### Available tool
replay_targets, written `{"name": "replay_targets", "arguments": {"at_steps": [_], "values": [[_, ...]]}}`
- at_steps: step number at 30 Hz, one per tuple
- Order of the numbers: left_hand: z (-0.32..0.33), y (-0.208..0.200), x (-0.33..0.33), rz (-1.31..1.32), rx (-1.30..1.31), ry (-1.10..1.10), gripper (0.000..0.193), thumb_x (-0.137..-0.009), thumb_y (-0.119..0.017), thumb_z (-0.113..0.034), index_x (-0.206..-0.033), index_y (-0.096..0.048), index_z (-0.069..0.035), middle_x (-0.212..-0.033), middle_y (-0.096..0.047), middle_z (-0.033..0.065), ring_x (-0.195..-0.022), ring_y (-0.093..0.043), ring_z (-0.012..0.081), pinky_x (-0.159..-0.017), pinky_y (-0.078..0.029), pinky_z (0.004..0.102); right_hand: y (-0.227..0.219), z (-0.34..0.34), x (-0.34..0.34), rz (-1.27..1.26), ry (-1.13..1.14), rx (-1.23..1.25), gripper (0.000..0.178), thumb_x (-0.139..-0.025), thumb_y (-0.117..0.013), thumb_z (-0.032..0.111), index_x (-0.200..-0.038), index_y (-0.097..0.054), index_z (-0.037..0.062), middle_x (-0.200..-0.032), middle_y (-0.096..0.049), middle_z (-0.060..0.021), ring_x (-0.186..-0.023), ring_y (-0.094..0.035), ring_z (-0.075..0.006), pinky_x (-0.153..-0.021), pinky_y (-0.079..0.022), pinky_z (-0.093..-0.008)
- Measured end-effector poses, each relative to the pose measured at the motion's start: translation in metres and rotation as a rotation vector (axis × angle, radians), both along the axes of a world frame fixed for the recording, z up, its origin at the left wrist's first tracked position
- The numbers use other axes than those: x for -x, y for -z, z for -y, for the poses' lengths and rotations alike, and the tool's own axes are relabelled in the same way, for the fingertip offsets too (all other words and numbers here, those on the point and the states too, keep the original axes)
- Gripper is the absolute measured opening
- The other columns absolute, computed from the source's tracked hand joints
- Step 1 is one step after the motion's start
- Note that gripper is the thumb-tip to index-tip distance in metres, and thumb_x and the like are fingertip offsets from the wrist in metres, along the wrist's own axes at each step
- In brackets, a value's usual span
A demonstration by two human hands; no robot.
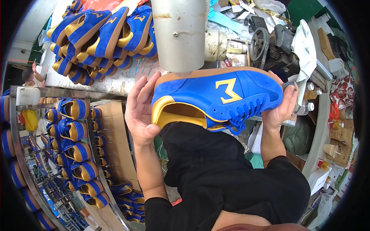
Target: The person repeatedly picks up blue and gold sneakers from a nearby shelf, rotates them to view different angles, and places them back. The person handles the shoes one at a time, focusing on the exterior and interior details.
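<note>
A blue sneaker (pixel 200 92) with a gold zigzag patch, gold heel, blue laces and brown gum sole lies on its side between my hands. My left hand (pixel 140 109) grips it at the heel, thumb by the gold collar and fingers along the sole. At the toe my right hand (pixel 280 106) is closed round the other end; its fingers are partly hidden behind the shoe. A dark grey covering (pixel 290 85) sits at that hand's thumb tip. The sole is turned up toward a grey metal cylinder (pixel 179 36); I cannot tell whether they touch.
Similar sneakers (pixel 104 34) are piled on the table at the back left. A metal rack (pixel 52 92) on the left holds several more. At the back right stand a handwheel (pixel 259 44), a dark machine (pixel 283 46), a white cloth (pixel 304 50) and clutter. Bottles (pixel 306 107) stand at the right.
</note>
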State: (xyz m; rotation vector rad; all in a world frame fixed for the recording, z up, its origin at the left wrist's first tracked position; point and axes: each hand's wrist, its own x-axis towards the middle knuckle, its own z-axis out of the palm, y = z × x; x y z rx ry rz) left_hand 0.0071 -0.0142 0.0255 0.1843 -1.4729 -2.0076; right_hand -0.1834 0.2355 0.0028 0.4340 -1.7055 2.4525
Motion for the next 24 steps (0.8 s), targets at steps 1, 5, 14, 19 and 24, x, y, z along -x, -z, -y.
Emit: {"name": "replay_targets", "arguments": {"at_steps": [1,5,14,19,24], "values": [[0.002,-0.001,0.000,0.024,0.047,-0.031,0.118,-0.065,-0.087,-0.049,-0.147,-0.023,0.006,-0.144,-0.029,0.0418,-0.127,-0.050,0.0403,-0.105,-0.043,0.0460,0.001,0.002,-0.001,-0.003,-0.007,0.005,0.028,-0.107,-0.031,0.026,-0.124,-0.036,0.0041,-0.113,-0.060,-0.0370,-0.097,-0.066,-0.0304,-0.086,-0.052,-0.0372],[0.011,-0.003,-0.006,0.048,0.073,-0.053,0.113,-0.070,-0.082,-0.054,-0.146,-0.024,0.006,-0.142,-0.033,0.0409,-0.127,-0.049,0.0400,-0.106,-0.042,0.0464,0.008,0.012,-0.005,-0.016,-0.050,0.039,0.026,-0.107,-0.032,0.024,-0.125,-0.035,0.0060,-0.118,-0.058,-0.0369,-0.098,-0.066,-0.0308,-0.088,-0.052,-0.0378],[0.017,0.006,-0.015,0.243,0.144,-0.088,0.063,-0.100,-0.045,-0.051,-0.122,-0.058,0.006,-0.110,-0.065,0.0148,-0.100,-0.063,0.0168,-0.086,-0.050,0.0280,0.014,0.007,-0.024,-0.082,-0.135,0.057,0.026,-0.107,-0.028,0.022,-0.125,-0.033,0.0053,-0.133,-0.044,-0.0399,-0.101,-0.064,-0.0314,-0.093,-0.050,-0.0401],[0.007,0.004,-0.019,0.401,0.017,-0.022,0.054,-0.104,-0.039,-0.042,-0.127,-0.057,0.004,-0.084,-0.064,0.0013,-0.065,-0.057,0.0036,-0.055,-0.045,0.0183,0.009,-0.009,-0.025,0.142,-0.201,0.011,0.026,-0.106,-0.035,0.025,-0.119,-0.041,0.0032,-0.115,-0.060,-0.0283,-0.095,-0.066,-0.0258,-0.086,-0.053,-0.0364],[-0.005,-0.010,-0.017,0.396,-0.009,0.024,0.043,-0.104,-0.047,-0.032,-0.126,-0.059,0.003,-0.080,-0.062,0.0001,-0.061,-0.053,0.0037,-0.056,-0.045,0.0195,0.002,-0.019,-0.022,0.324,-0.156,-0.023,0.023,-0.105,-0.042,0.025,-0.112,-0.045,0.0033,-0.107,-0.065,-0.0233,-0.091,-0.066,-0.0216,-0.082,-0.054,-0.0348]]}}
